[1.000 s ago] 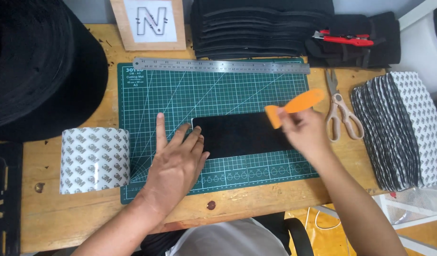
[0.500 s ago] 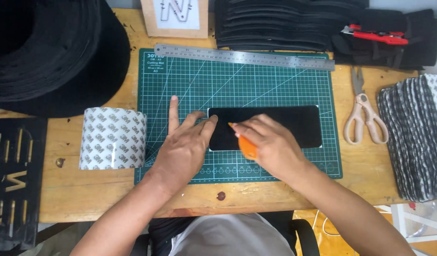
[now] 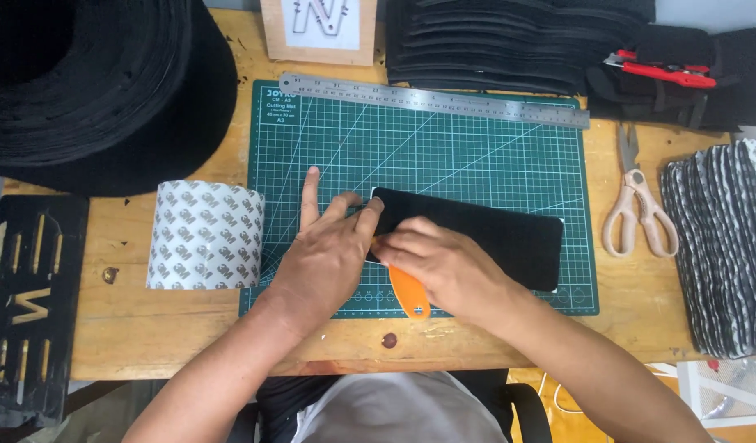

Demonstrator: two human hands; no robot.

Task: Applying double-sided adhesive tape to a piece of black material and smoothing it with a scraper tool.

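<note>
A black rectangular strip (image 3: 493, 234) lies flat on a green cutting mat (image 3: 444, 156). My left hand (image 3: 325, 254) rests on the mat at the strip's left end, fingers spread, fingertips touching the strip's edge. My right hand (image 3: 439, 267) grips an orange plastic tool (image 3: 409, 294) and sits over the strip's lower left corner, right beside my left hand. The tool's working end is hidden under my fingers.
A steel ruler (image 3: 435, 98) lies along the mat's top edge. Scissors (image 3: 636, 205) lie right of the mat, beside a stack of patterned pieces (image 3: 723, 246). A roll of patterned tape (image 3: 204, 236) stands left. Black material rolls (image 3: 91, 82), folded black stacks (image 3: 493, 41) and a red-handled tool (image 3: 661, 70) sit behind.
My right hand brought the orange tool down from the strip's right end to its left end, next to my left hand. The camera view shifted slightly.
</note>
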